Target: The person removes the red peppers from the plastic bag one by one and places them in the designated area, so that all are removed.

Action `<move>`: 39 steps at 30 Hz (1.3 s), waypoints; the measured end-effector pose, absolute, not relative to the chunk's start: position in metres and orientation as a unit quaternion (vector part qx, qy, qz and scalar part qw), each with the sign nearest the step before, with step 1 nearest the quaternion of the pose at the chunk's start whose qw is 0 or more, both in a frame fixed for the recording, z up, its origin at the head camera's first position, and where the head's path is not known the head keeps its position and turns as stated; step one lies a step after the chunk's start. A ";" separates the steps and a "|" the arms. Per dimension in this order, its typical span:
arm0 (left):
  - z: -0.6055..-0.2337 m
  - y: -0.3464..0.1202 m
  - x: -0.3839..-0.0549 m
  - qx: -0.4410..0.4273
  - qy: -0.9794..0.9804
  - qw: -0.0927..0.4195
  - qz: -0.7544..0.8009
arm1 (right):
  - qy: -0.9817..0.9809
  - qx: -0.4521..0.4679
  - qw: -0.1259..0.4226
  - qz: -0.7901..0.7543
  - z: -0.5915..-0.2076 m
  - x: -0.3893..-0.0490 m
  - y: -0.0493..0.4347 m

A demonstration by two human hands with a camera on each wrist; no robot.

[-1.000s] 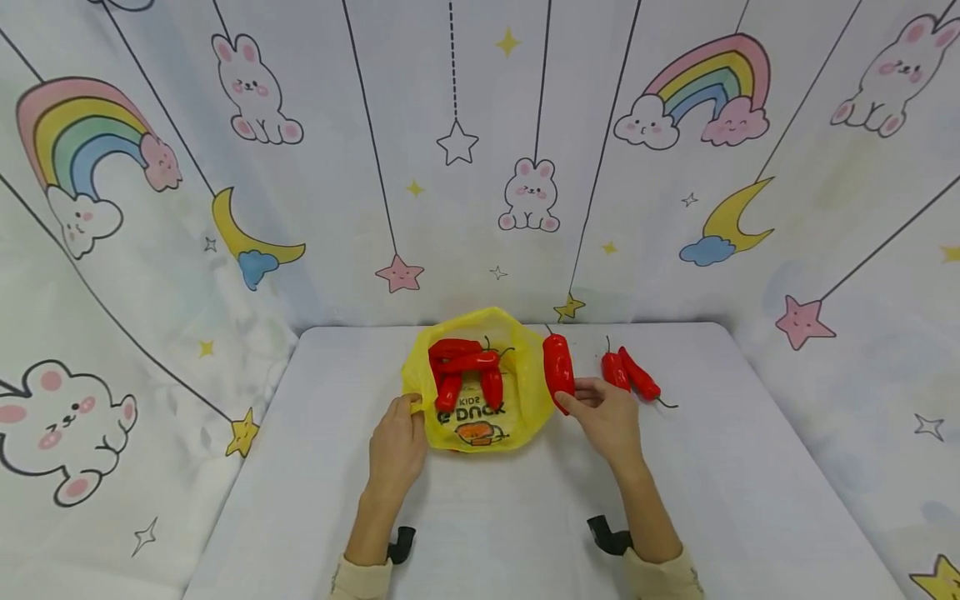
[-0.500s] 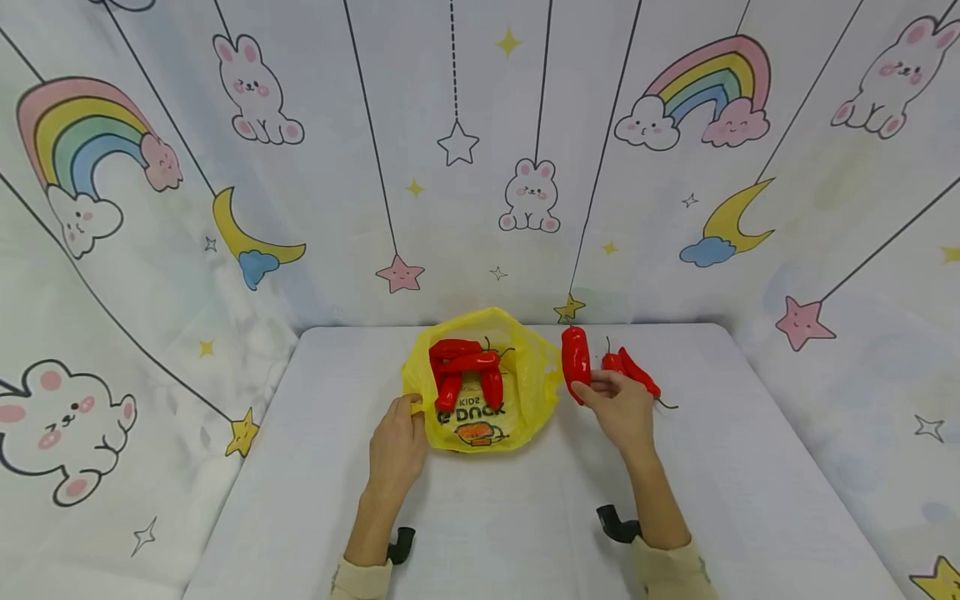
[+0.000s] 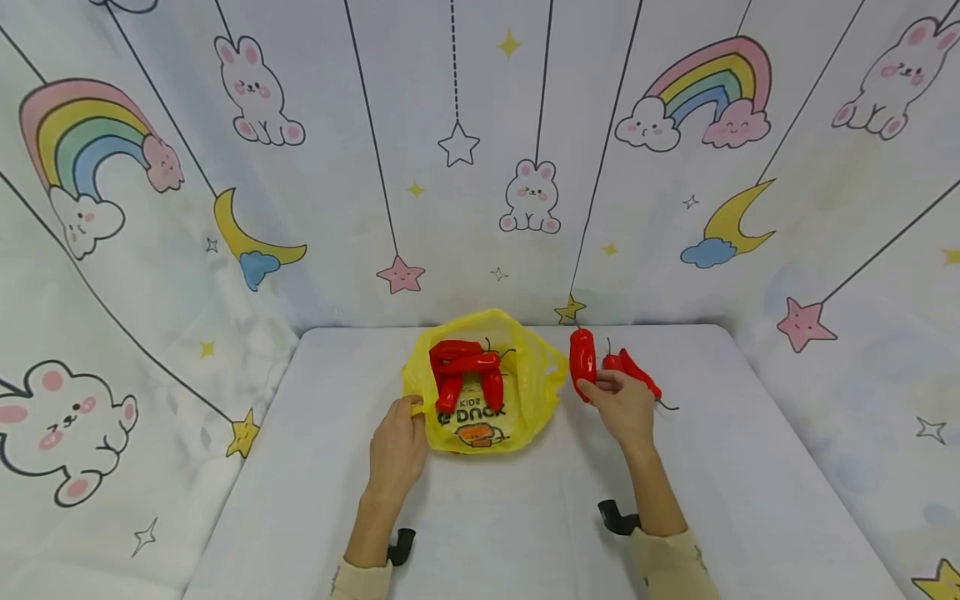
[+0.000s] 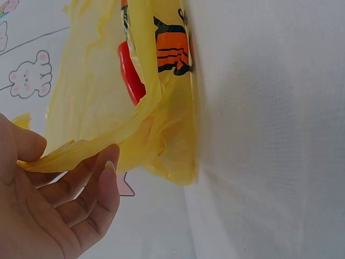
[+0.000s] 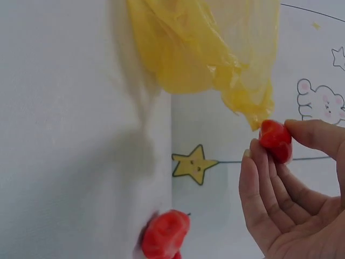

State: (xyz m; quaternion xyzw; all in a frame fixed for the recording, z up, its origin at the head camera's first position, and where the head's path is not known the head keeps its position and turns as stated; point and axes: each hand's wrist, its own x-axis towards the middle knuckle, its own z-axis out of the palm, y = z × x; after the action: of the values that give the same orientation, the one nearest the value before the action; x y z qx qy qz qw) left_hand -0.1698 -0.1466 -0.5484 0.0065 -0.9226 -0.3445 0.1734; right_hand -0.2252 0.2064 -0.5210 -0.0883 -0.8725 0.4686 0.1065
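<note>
Pinching the yellow plastic bag (image 3: 536, 392) by its rim, presumably to spread the mouth, left hand (image 3: 397, 443) stands opposite right hand (image 3: 626, 408), which pinches a red chili pepper (image 3: 582, 357) just beside the bag.

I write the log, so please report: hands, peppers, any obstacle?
Left hand pinches yellow bag, peppers inside. Right hand holds red pepper outside bag. Two more peppers on table. Possibly in the way: bag's right edge.

Red pepper (image 3: 582, 357) beside yellow bag (image 3: 538, 371)
</note>
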 end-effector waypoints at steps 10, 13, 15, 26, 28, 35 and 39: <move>-0.549 -0.147 -0.169 0.007 -0.923 0.167 -0.347 | -0.871 -0.127 0.102 0.464 -0.540 -0.235 0.215; -0.550 -0.148 -0.169 0.007 -0.924 0.166 -0.345 | -0.871 -0.133 0.099 0.463 -0.545 -0.238 0.218; -0.550 -0.148 -0.169 0.008 -0.924 0.165 -0.345 | -0.870 -0.135 0.095 0.465 -0.547 -0.239 0.219; -0.549 -0.149 -0.170 0.016 -0.924 0.161 -0.347 | -0.871 -0.165 0.075 0.458 -0.560 -0.245 0.222; -0.549 -0.149 -0.170 0.017 -0.924 0.159 -0.347 | -0.871 -0.168 0.074 0.456 -0.562 -0.245 0.222; -0.548 -0.149 -0.169 0.014 -0.924 0.160 -0.347 | -0.874 -0.171 0.087 0.447 -0.567 -0.247 0.226; -0.548 -0.149 -0.169 0.011 -0.924 0.164 -0.346 | -0.879 -0.166 0.093 0.437 -0.569 -0.247 0.227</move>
State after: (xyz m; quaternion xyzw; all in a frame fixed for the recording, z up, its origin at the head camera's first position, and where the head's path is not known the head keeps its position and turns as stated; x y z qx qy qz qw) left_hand -0.1695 -0.1485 -0.5476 0.0113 -0.9236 -0.3462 0.1644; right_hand -0.2469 0.2273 -0.5692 -0.1663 -0.8791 0.4369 0.0928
